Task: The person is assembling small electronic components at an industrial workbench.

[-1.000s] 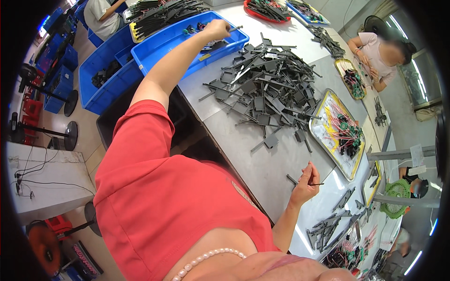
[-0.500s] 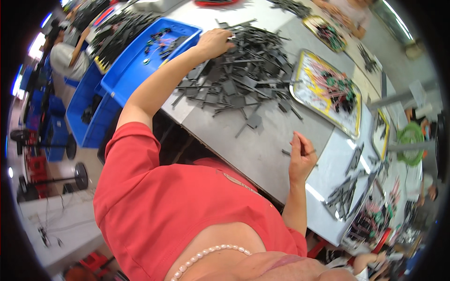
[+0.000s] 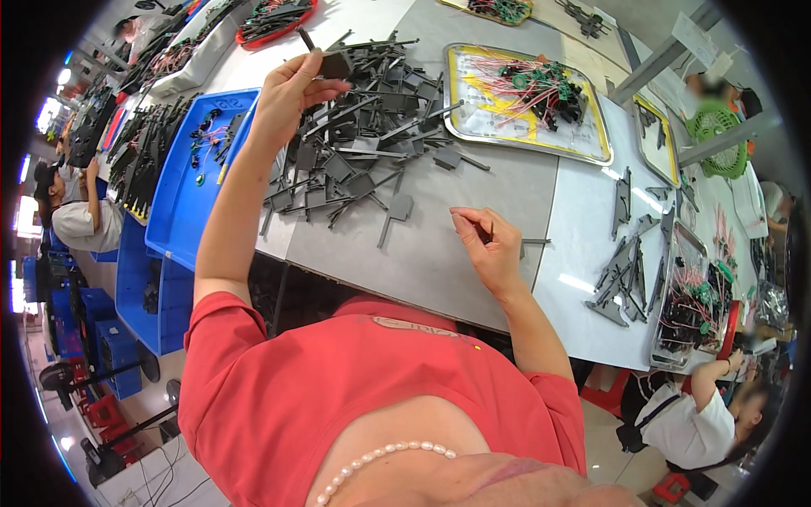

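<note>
My left hand (image 3: 285, 100) is raised over the left side of a heap of dark grey plastic parts (image 3: 351, 173). Its thumb and fingers pinch one flat dark grey plastic part (image 3: 336, 67), with a thin arm sticking up past the fingertips. My right hand (image 3: 492, 249) is closed above the grey tabletop, right of the heap. A thin dark grey plastic strip (image 3: 536, 242) juts out beside it and seems held in it; the fingers hide the rest. A single square-ended part (image 3: 399, 208) lies on the table between my hands.
A yellow-rimmed tray (image 3: 583, 158) holds green boards with pink wires beyond my right hand. Dark brackets (image 3: 621, 279) lie farther right, near another wire-filled tray (image 3: 659, 359). Left of my left arm stands a blue bin (image 3: 173, 232). Other people work nearby.
My left hand has come up from the heap with a flat grey part. My right hand has moved slightly inward over the table, still closed. The whole view has turned.
</note>
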`<state>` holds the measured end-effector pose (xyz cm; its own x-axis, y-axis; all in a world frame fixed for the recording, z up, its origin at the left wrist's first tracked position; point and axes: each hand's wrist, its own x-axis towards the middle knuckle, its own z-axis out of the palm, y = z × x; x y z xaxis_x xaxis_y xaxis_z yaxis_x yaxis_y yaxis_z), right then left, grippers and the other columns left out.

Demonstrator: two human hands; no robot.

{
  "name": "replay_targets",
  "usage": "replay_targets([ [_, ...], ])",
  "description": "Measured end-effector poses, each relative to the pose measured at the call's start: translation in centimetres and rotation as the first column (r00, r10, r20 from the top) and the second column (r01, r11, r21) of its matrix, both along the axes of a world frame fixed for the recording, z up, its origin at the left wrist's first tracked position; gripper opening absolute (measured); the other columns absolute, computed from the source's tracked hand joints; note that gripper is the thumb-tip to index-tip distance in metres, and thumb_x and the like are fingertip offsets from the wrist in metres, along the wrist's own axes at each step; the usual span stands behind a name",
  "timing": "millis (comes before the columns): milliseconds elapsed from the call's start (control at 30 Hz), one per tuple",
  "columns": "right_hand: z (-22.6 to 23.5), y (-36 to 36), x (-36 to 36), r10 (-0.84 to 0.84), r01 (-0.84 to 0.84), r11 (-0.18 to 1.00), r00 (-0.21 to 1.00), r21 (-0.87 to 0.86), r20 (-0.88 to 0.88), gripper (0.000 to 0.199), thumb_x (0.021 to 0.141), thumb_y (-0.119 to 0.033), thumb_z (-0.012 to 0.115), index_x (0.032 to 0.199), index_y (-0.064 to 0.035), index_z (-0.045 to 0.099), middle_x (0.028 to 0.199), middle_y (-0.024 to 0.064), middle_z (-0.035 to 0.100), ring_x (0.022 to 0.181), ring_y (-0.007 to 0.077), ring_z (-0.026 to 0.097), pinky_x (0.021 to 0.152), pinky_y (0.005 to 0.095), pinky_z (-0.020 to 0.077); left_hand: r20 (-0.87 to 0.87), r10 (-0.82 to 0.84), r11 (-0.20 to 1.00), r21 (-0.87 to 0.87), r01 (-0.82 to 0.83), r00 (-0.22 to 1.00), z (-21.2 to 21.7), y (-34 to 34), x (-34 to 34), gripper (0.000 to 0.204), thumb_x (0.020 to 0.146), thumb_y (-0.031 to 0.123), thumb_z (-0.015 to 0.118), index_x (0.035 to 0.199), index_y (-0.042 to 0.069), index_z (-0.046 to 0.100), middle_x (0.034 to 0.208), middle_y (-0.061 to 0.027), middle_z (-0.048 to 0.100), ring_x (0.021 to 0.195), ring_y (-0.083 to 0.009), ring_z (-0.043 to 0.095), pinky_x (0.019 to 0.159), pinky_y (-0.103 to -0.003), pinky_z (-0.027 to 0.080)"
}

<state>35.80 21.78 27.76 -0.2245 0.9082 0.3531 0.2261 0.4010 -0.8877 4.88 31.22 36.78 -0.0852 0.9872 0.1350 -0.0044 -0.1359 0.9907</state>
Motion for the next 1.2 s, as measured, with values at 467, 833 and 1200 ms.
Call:
replay_targets([
  [467,1.0,9.9,3.2,-0.263,0.286,0.948,0.951,-0.141,0.165,0.018,0.085,-0.019,0.062,0.091,-0.0032,0.066,0.073,-0.0004,0.062,0.064,0.0038,0.052,0.057,0.0193,0.0399,0.283,-0.237,0.96,-0.078,0.268,0.929,-10.0,-6.0,13.2,0.018,0.083,0.003,0.059,0.101,0.001,0.061,0.098,-0.0032,0.061,0.08,-0.0078,0.06,0.067,-0.022,0.051],
  [833,0.0,27.3,9.8,-0.646,0.597,0.744,0.53,0.299,0.55,0.036,0.067,-0.032,0.074,0.084,-0.0043,0.059,0.074,0.0081,0.064,0.07,0.0254,0.062,0.067,0.0355,0.048,0.089,-0.069,0.979,0.199,0.05,0.994,-9.2,-5.1,11.6,0.06,0.079,-0.01,0.055,0.133,0.007,0.033,0.127,-0.0095,0.035,0.072,-0.011,0.059,0.063,-0.022,0.053],
  [1200,1.6,25.5,7.8,-0.391,0.447,0.891,0.666,0.08,0.635,0.032,0.062,-0.024,0.073,0.079,-0.003,0.056,0.073,0.0084,0.063,0.067,0.0219,0.061,0.065,0.0324,0.0479,0.38,-0.096,0.995,0.009,0.1,0.92,-9.8,-4.8,11.9,0.081,0.082,0.0,0.06,0.143,0.011,0.008,0.136,-0.0152,0.036,0.079,-0.0139,0.061,0.064,-0.025,0.053],
])
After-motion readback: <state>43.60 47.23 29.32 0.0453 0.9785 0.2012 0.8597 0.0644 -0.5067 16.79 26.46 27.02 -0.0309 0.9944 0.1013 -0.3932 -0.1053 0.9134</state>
